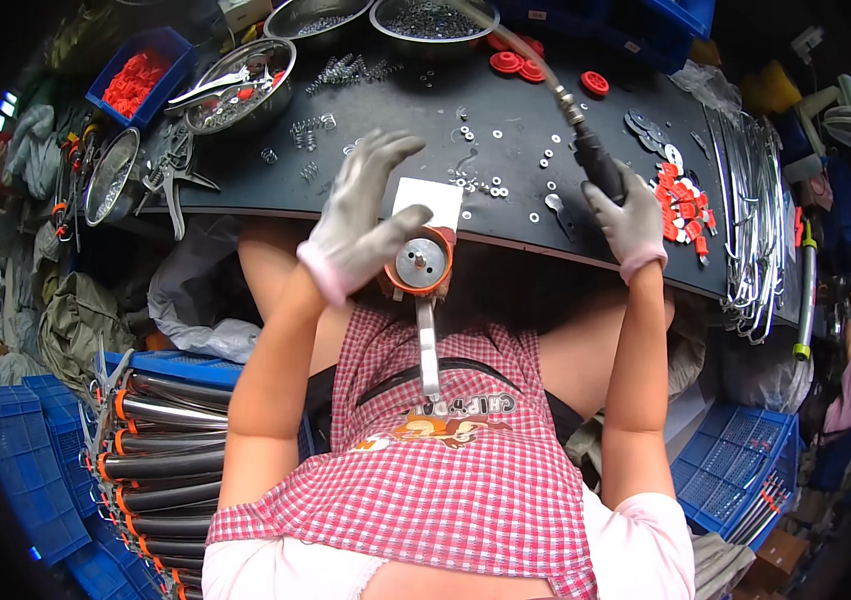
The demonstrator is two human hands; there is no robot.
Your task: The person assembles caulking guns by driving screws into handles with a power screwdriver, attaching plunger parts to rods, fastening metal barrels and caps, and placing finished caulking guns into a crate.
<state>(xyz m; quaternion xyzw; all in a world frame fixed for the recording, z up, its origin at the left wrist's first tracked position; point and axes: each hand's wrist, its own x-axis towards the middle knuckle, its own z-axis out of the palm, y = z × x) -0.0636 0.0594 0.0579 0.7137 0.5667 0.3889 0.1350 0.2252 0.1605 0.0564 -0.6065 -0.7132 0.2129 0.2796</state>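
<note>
My left hand [365,220], in a grey glove with a pink cuff, is open with its fingers spread. Its thumb reaches over the top of a round orange-rimmed part [420,262] that has a metal disc and a central bolt. From that part a flat metal lever [428,350] points toward my apron. Behind it lies a white plate [427,203] at the table edge. Over on the right, my right hand [627,220], gloved too, is closed round the black handle of an air tool [597,165]; its working end is hidden by the hand.
The dark table [385,130] carries scattered white washers [495,187], springs [350,72], red-and-white parts [683,205] and long metal rods [753,220]. Metal bowls [433,38] and a blue bin [143,75] stand at the back. Black tubes [170,465] are stacked at lower left.
</note>
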